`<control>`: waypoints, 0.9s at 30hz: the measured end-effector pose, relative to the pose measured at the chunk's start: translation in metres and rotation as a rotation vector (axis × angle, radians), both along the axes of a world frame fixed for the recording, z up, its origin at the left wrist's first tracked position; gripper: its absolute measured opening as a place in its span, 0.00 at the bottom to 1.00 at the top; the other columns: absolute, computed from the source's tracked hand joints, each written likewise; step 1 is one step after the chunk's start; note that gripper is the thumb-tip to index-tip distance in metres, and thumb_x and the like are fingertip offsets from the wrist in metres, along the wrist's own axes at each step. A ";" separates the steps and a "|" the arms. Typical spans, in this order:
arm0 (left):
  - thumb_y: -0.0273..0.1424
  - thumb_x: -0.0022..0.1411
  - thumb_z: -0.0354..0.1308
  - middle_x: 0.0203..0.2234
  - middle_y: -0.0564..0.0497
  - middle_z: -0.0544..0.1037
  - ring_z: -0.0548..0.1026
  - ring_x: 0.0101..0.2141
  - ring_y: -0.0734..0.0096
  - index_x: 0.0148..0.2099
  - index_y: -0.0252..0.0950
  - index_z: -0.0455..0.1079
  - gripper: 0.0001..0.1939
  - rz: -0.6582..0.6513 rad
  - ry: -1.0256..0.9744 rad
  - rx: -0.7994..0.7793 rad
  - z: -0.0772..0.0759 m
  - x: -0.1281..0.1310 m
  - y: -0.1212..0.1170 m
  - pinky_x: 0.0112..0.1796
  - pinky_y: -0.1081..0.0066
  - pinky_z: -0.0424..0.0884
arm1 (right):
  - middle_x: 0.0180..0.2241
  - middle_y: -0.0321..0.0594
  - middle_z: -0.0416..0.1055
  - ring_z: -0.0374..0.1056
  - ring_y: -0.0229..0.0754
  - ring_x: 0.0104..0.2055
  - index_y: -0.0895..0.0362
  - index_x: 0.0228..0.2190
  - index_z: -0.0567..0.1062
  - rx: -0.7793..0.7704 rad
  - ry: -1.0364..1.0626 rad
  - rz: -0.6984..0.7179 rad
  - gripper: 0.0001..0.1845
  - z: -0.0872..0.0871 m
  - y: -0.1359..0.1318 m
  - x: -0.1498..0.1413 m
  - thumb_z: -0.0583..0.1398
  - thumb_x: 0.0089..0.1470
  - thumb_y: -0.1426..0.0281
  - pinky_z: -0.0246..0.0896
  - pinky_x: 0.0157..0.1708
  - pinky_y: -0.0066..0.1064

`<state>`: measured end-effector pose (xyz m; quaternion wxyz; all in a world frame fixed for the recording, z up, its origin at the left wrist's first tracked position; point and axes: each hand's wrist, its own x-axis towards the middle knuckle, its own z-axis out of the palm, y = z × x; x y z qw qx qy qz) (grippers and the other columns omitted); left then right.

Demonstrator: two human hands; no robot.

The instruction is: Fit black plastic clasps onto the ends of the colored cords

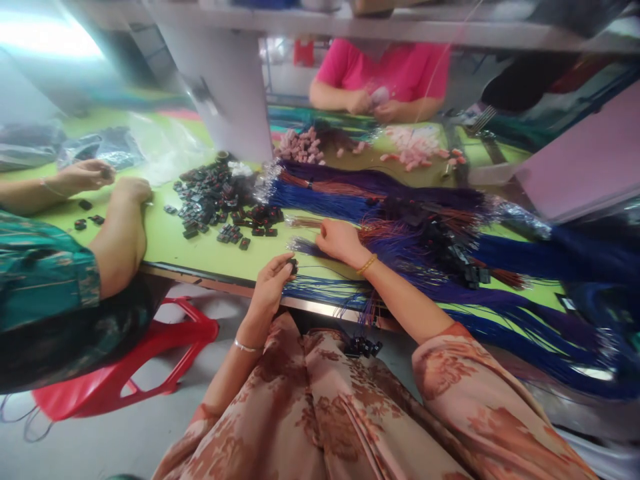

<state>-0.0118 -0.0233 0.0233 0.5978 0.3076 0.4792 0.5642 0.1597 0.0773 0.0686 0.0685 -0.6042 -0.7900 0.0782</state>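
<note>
A red stool [140, 360] stands on the grey floor beside the green worktop [213, 257]. At its near edge, the left hand [270, 280] pinches a connector [294, 267]; the right hand [343, 241] curls over wires [306, 247], grip unclear.

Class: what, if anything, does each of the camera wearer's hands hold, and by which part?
Left hand: a small black piece, pinched; which end is unclear. Right hand: among wires; any hold cannot be told.

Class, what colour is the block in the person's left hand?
The block is black; the head view shows it best.
</note>
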 end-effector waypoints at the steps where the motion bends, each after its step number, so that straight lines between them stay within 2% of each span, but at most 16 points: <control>1: 0.33 0.48 0.67 0.34 0.49 0.77 0.71 0.30 0.77 0.44 0.34 0.75 0.19 0.000 -0.003 -0.003 0.000 0.000 0.000 0.33 0.76 0.69 | 0.32 0.50 0.75 0.68 0.46 0.33 0.61 0.35 0.74 0.010 0.054 0.010 0.12 0.002 -0.001 -0.001 0.54 0.54 0.69 0.53 0.32 0.31; 7: 0.31 0.49 0.67 0.34 0.51 0.75 0.71 0.31 0.79 0.43 0.36 0.75 0.17 0.008 -0.097 -0.002 0.000 0.005 0.001 0.34 0.77 0.68 | 0.25 0.36 0.69 0.59 0.35 0.25 0.59 0.27 0.72 -0.013 0.569 0.288 0.06 0.008 -0.012 -0.014 0.55 0.49 0.71 0.50 0.28 0.26; 11: 0.28 0.49 0.66 0.34 0.52 0.75 0.71 0.32 0.79 0.43 0.37 0.74 0.16 -0.008 -0.203 0.000 0.002 0.008 0.001 0.34 0.78 0.68 | 0.21 0.32 0.65 0.56 0.32 0.24 0.60 0.25 0.71 -0.111 0.804 0.337 0.06 0.002 -0.021 -0.017 0.55 0.47 0.70 0.49 0.26 0.25; 16: 0.27 0.50 0.65 0.35 0.51 0.75 0.71 0.33 0.77 0.42 0.37 0.73 0.15 -0.026 -0.289 -0.016 0.003 0.011 0.002 0.35 0.76 0.68 | 0.20 0.30 0.62 0.53 0.31 0.23 0.60 0.25 0.72 -0.180 0.847 0.315 0.08 -0.005 -0.036 -0.008 0.57 0.46 0.68 0.48 0.25 0.24; 21: 0.28 0.52 0.64 0.34 0.50 0.74 0.72 0.35 0.75 0.44 0.36 0.71 0.15 -0.044 -0.298 -0.025 -0.001 0.011 0.003 0.39 0.73 0.68 | 0.19 0.29 0.61 0.52 0.31 0.22 0.60 0.25 0.72 -0.148 0.795 0.265 0.07 -0.009 -0.050 -0.004 0.57 0.44 0.69 0.47 0.24 0.24; 27: 0.28 0.52 0.64 0.33 0.50 0.74 0.72 0.34 0.73 0.43 0.36 0.71 0.14 -0.047 -0.315 -0.028 -0.002 0.011 0.003 0.40 0.70 0.69 | 0.19 0.30 0.61 0.53 0.31 0.22 0.59 0.24 0.72 -0.115 0.727 0.266 0.06 -0.011 -0.054 -0.003 0.58 0.44 0.69 0.47 0.25 0.24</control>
